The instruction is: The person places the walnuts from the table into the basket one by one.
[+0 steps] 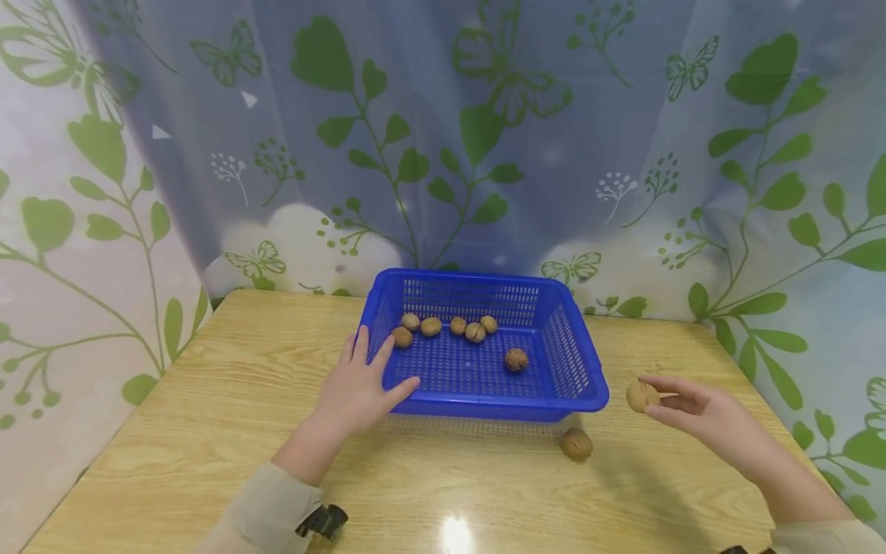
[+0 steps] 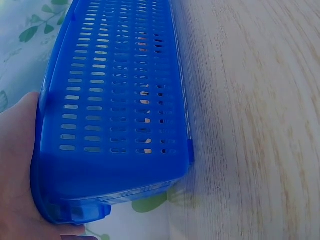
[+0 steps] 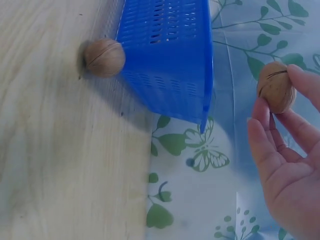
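A blue plastic basket stands on the table with several walnuts inside. My left hand rests over its front left corner, fingers spread and fairly straight, thumb along the front rim; the left wrist view shows this hand against the basket's rim. To the right of the basket, my right hand pinches a walnut between thumb and fingertips, above the table. In the right wrist view, that held walnut has a dark seam crack. Another walnut lies on the table near the basket's front right corner.
The light wooden table reaches back to a curtain printed with green leaves and butterflies. The curtain also hangs along both sides. Perforated walls rise around the basket.
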`<move>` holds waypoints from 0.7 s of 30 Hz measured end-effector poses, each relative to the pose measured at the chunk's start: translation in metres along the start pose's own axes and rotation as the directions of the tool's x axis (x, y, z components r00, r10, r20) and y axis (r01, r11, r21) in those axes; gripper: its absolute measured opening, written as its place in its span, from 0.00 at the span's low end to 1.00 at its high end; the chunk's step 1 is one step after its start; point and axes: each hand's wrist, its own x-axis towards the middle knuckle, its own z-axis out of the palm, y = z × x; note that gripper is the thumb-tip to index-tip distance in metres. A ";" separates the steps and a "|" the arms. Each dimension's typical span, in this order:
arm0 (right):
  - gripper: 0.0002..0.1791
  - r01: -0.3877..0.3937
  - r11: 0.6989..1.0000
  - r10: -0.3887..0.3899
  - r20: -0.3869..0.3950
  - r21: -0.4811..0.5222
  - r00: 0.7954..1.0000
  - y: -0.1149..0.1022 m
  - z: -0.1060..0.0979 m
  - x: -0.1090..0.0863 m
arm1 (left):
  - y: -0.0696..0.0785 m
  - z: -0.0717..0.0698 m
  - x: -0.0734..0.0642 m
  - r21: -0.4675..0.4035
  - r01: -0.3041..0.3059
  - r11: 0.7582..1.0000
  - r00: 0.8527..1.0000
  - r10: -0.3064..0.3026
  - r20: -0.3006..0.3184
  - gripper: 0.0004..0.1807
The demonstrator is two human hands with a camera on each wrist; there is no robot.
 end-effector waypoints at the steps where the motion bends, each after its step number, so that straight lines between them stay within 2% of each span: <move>1: 0.32 0.007 1.000 -0.007 0.003 0.001 1.000 -0.002 0.000 0.003 | 0.000 0.000 0.000 -0.001 0.000 1.000 1.000 0.000 0.001 0.47; 4: 0.31 0.030 1.000 -0.030 0.015 0.008 0.999 -0.008 0.000 0.012 | 0.000 -0.001 0.000 0.001 -0.002 1.000 1.000 0.002 0.000 0.47; 10: 0.32 0.066 0.994 -0.070 0.052 0.086 0.996 -0.018 0.002 0.034 | 0.001 -0.002 0.001 0.003 -0.013 1.000 1.000 0.013 -0.003 0.47; 18: 0.31 0.123 0.984 -0.139 0.122 0.132 0.983 -0.038 -0.002 0.074 | 0.000 -0.002 0.001 0.006 -0.002 1.000 1.000 0.002 0.005 0.47; 21: 0.32 0.120 0.984 -0.137 0.128 0.129 0.982 -0.046 -0.004 0.091 | 0.001 -0.002 0.001 0.008 0.000 1.000 1.000 0.000 0.012 0.47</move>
